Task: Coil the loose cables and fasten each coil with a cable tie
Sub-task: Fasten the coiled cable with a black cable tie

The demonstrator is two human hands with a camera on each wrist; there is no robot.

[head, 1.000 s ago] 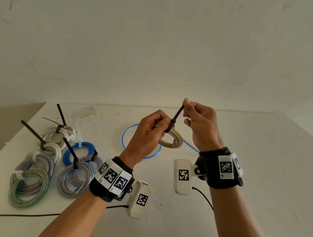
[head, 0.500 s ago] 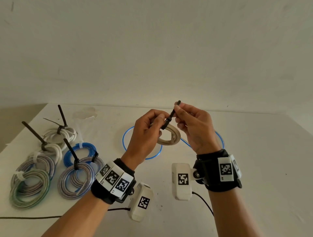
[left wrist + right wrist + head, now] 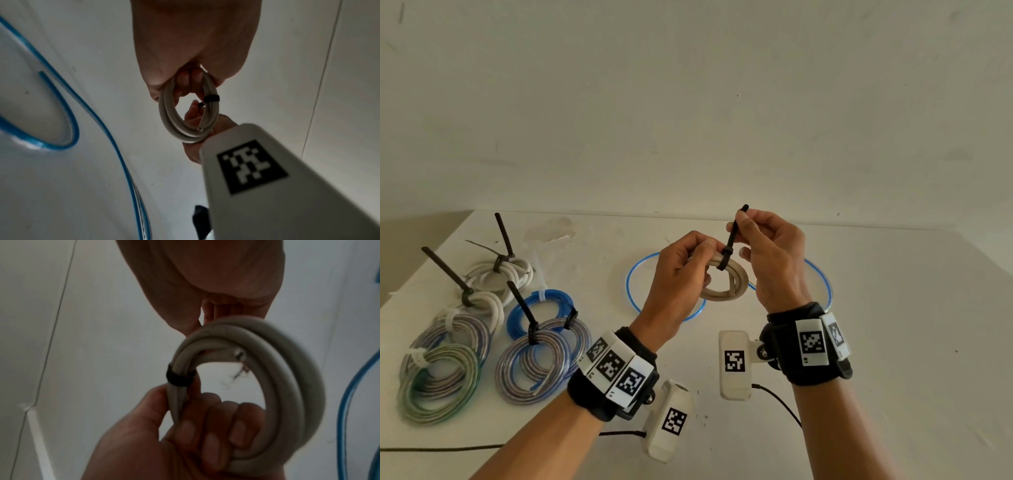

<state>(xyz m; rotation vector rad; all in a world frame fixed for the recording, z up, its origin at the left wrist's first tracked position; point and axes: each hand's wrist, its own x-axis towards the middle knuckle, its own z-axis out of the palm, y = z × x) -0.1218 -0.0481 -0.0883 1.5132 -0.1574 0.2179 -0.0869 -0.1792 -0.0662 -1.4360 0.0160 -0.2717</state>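
A small beige cable coil [image 3: 732, 286] hangs above the table's middle, gripped in my left hand [image 3: 685, 270]. A black cable tie [image 3: 730, 240] wraps the coil's top, its tail pointing up. My right hand [image 3: 767, 246] pinches that tail between thumb and forefinger. In the left wrist view the beige coil [image 3: 189, 116] shows the black tie band [image 3: 211, 98] cinched round its strands. The right wrist view shows the coil [image 3: 267, 386] with the tie band [image 3: 180, 378] just above my left hand's fingers [image 3: 205, 431]. A loose blue cable [image 3: 664, 308] lies on the table below.
Several tied coils lie at the table's left: white ones [image 3: 500, 274], a blue one [image 3: 541, 308], grey striped ones [image 3: 534, 363] and a greenish one [image 3: 434, 387], some with black tie tails sticking up. A thin black cord [image 3: 441, 448] runs along the near edge.
My right hand slid down the tie tail, re-gripped it and is pulling it upward again. The band sits tight round the coil, which stayed in my left hand.
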